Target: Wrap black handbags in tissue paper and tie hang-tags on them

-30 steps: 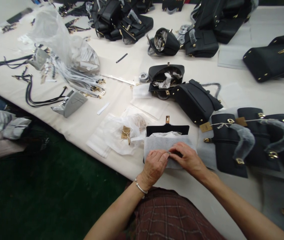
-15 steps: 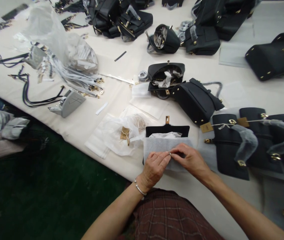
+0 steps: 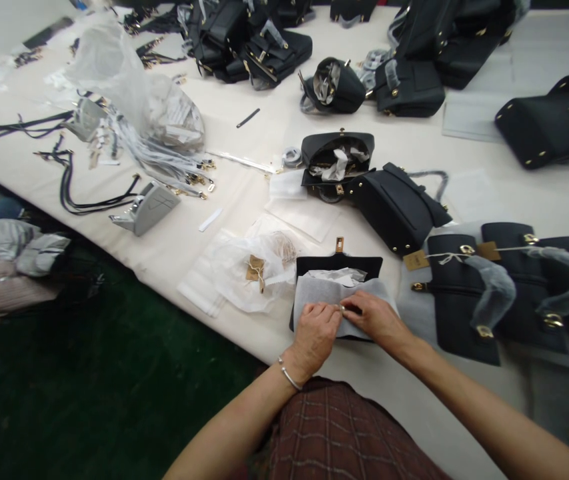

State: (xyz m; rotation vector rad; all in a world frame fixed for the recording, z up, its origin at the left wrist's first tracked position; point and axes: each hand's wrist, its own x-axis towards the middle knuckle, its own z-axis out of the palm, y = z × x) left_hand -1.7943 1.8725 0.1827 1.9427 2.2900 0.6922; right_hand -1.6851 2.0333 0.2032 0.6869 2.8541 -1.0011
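A black handbag (image 3: 375,268) lies in front of me with its flap folded back and a gold clasp plate (image 3: 339,245) at the flap's edge. White stuffing paper (image 3: 334,276) shows in its mouth. A thin grey wrapping sheet (image 3: 314,291) covers the near side. My left hand (image 3: 316,333) presses the sheet against the bag, fingers together and bent, thumb hidden. Opposite it, my right hand (image 3: 375,321) pinches at a small pale or gold spot in the sheet, too small to name. The fingertips of both hands nearly meet there.
Left of the bag lies crumpled white tissue (image 3: 224,267) with a brown tag (image 3: 254,269). Tagged black handbags (image 3: 457,300) lie on the right. Beyond are an open bag (image 3: 314,147), a grey tape dispenser (image 3: 151,207) and wrapped straps (image 3: 149,157). The table edge (image 3: 204,320) runs along the left.
The view has shifted slightly, so the table's things sit a little further right and lower. The sheet's upper edge has dipped in the middle, baring more stuffing paper. Both hands stay at the same spot.
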